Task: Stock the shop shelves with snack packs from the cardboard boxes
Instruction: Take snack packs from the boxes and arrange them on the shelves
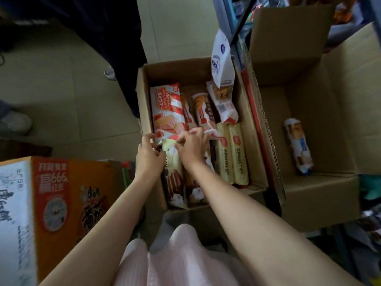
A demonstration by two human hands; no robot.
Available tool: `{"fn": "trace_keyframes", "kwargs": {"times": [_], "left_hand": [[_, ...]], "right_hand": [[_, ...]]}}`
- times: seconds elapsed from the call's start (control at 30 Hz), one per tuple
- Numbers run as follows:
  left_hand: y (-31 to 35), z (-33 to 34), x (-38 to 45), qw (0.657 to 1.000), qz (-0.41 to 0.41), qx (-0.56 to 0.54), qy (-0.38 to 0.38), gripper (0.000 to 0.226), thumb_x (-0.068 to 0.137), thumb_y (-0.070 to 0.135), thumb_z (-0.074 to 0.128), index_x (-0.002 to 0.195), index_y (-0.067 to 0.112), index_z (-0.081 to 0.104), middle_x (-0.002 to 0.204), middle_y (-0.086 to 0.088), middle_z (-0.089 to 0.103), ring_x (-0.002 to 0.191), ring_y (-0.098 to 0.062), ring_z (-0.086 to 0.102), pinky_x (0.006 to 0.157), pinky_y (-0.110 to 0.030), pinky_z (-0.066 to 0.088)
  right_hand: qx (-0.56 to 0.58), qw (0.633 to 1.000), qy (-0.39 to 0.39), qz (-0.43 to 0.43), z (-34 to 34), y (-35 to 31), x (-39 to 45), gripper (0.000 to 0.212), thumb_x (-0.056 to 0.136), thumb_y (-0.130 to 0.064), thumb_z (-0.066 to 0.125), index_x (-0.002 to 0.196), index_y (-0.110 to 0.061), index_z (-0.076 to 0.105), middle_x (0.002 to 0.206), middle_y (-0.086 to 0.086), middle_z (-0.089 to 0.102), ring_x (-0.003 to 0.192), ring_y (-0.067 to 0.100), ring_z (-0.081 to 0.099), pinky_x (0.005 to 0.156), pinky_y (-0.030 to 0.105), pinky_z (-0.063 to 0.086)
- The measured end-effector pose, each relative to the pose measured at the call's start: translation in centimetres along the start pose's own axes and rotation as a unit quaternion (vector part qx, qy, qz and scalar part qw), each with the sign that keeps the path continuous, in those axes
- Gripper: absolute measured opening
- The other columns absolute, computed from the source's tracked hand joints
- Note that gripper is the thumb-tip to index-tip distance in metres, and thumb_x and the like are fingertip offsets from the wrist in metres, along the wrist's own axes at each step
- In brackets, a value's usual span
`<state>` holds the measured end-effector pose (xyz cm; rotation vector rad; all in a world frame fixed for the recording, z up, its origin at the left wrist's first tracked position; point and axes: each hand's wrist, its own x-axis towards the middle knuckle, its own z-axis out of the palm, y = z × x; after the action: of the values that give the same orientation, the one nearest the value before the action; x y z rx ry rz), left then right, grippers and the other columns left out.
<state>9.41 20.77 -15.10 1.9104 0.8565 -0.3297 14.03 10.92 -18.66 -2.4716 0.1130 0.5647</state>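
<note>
Pale pink fabric over my knees (pixel 177 254) is filling the bottom of the view as I am leaning over an open cardboard box (pixel 142 104) on the floor. Snack packs are lying inside it, long axes running away from me. A larger box (pixel 340 120) to the right is holding one lone pack (pixel 298 145). I am reaching both hands to the near end of the strawberry wafer pack (pixel 167 108), just beyond my fingertips. My right hand (pixel 190 145) is pinching its wrapper; my left hand (pixel 148 152) is curling beside it, its grip unclear.
</note>
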Motion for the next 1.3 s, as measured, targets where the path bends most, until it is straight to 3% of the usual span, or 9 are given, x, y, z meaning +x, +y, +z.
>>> {"fn": "trace_keyframes", "kwargs": {"times": [0.07,0.23,0.4,0.5,0.7,0.87,1.03,1.17,1.3], "left_hand": [[0.5,0.4,-0.5,1.000,0.011,0.000,-0.003,0.045,0.090,0.007,0.053,0.131,0.019,0.037,0.127,-0.010,0.051,0.096,-0.016,0.054,0.065,-0.024,0.048],[3.7,3.6,-3.8,1.000,0.006,0.027,-0.001,0.044,0.090,0.017,0.052,0.131,0.009,0.038,0.129,-0.013,0.052,0.117,-0.034,0.050,0.092,-0.041,0.044],[10.5,8.0,-11.2,0.983,0.182,0.025,-0.020,0.050,0.086,0.024,0.058,0.131,0.010,0.040,0.129,-0.013,0.049,0.119,-0.033,0.047,0.099,-0.050,0.040],[15.3,10.5,-18.5,0.955,0.276,-0.013,-0.105,0.041,0.086,0.015,0.055,0.127,0.017,0.047,0.116,-0.004,0.057,0.105,-0.026,0.056,0.092,-0.042,0.047],[21.0,17.5,-38.1,0.808,0.441,-0.023,-0.391,0.035,0.086,-0.003,0.058,0.120,0.003,0.049,0.094,-0.006,0.057,0.076,-0.012,0.056,0.063,-0.013,0.047],[25.7,21.7,-57.2,0.705,0.547,-0.102,-0.439,0.027,0.089,-0.006,0.052,0.111,0.008,0.049,0.083,0.002,0.054,0.054,0.008,0.057,0.051,-0.009,0.046],[29.8,22.6,-71.9,0.580,0.660,-0.159,-0.450,0.027,0.083,0.001,0.063,0.096,0.023,0.052,0.085,0.009,0.054,0.057,0.014,0.053,0.060,-0.004,0.041],[33.0,23.0,-80.2,0.533,0.702,-0.219,-0.419,0.023,0.085,0.000,0.060,0.102,0.014,0.055,0.091,0.010,0.055,0.070,0.006,0.053,0.066,-0.003,0.040],[37.7,23.4,-85.1,0.498,0.715,-0.245,-0.425,0.024,0.087,-0.004,0.048,0.104,0.013,0.051,0.087,0.008,0.053,0.070,-0.003,0.048,0.059,-0.003,0.039]], "right_hand": [[0.077,0.997,0.002,-0.026,-1.5,-0.3,-0.3,0.007,0.086,-0.015,0.064,0.083,-0.012,0.058,0.100,0.002,0.047,0.099,0.014,0.037,0.095,0.031,0.030],[0.165,0.984,0.061,-0.032,-10.0,1.1,-2.0,0.032,0.087,-0.012,0.061,0.067,-0.027,0.041,0.076,0.004,0.058,0.078,0.027,0.062,0.072,0.048,0.053],[0.170,0.952,0.237,-0.090,-24.7,4.3,-8.4,0.032,0.085,-0.013,0.061,0.066,-0.028,0.040,0.069,-0.002,0.058,0.071,0.028,0.065,0.065,0.052,0.053],[0.202,0.921,0.315,-0.107,-33.3,7.8,-15.9,0.033,0.087,-0.008,0.058,0.068,-0.027,0.040,0.071,0.000,0.054,0.067,0.017,0.062,0.057,0.035,0.058],[0.278,0.833,0.462,-0.124,-46.5,17.6,-37.4,0.023,0.089,-0.008,0.058,0.078,-0.024,0.047,0.076,-0.002,0.058,0.061,0.010,0.057,0.056,0.031,0.052],[0.285,0.806,0.510,-0.097,-52.4,22.3,-54.2,0.034,0.085,-0.007,0.066,0.113,-0.012,0.049,0.099,0.006,0.063,0.071,0.008,0.058,0.053,0.014,0.047],[0.157,0.761,0.624,-0.080,-57.8,24.6,-66.8,0.020,0.077,-0.012,0.075,0.092,-0.018,0.063,0.092,-0.001,0.067,0.087,0.013,0.064,0.079,0.029,0.050],[0.081,0.692,0.711,-0.097,-62.1,25.0,-75.7,0.016,0.079,-0.018,0.073,0.088,-0.025,0.062,0.093,-0.009,0.068,0.087,0.004,0.063,0.078,0.016,0.050],[-0.005,0.608,0.789,-0.083,-67.5,26.0,-81.3,0.025,0.080,-0.021,0.073,0.102,-0.012,0.064,0.103,0.001,0.067,0.091,0.013,0.062,0.076,0.020,0.049]]}}
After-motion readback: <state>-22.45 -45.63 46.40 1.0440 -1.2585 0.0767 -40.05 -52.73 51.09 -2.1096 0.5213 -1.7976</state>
